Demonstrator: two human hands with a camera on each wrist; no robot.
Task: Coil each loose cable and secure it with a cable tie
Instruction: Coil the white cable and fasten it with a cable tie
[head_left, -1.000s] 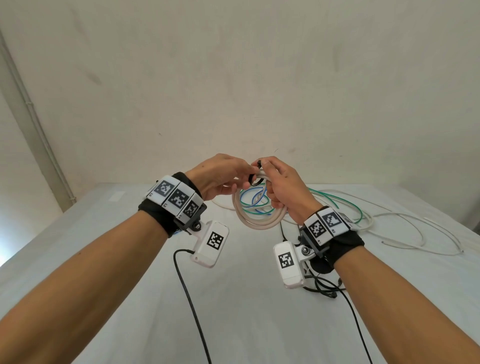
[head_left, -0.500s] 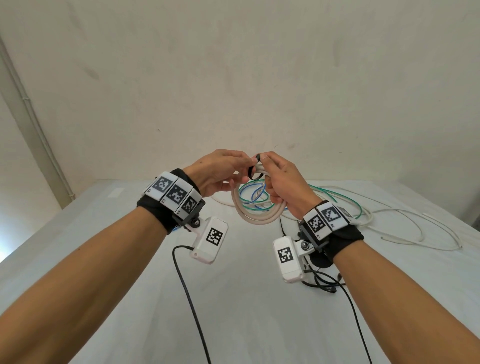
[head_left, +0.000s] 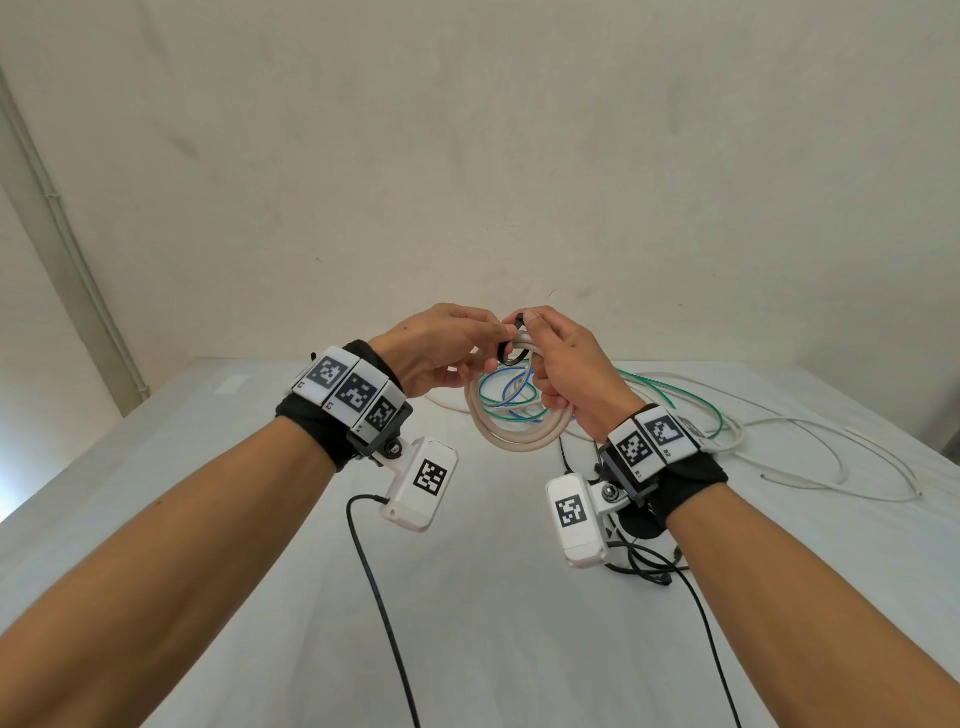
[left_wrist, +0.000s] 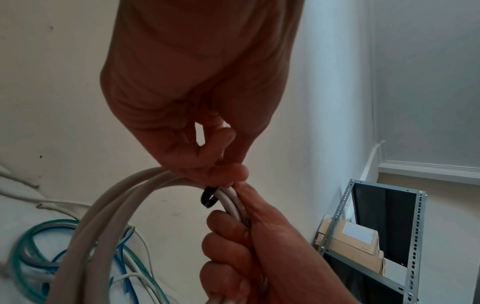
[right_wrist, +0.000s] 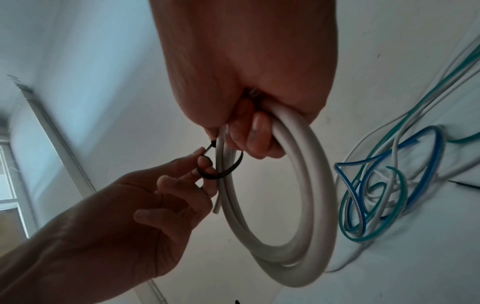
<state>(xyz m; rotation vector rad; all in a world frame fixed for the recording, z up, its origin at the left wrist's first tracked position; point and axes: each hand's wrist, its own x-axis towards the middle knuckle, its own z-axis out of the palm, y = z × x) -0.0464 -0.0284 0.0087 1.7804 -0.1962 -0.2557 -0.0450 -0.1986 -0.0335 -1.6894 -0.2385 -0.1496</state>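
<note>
A coil of beige cable is being held up above the white table, near its far middle, by the right hand, whose fingers are curled around the bundled turns. A black cable tie, looped around the coil's top, is being pinched by the left hand. Both forearms are being raised, hands meeting. Loose blue, green and white cables are lying behind.

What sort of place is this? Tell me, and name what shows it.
Probably a spare room or storeroom used as a workspace: a white-covered table against a bare scuffed wall, a metal rack holding a cardboard box.
</note>
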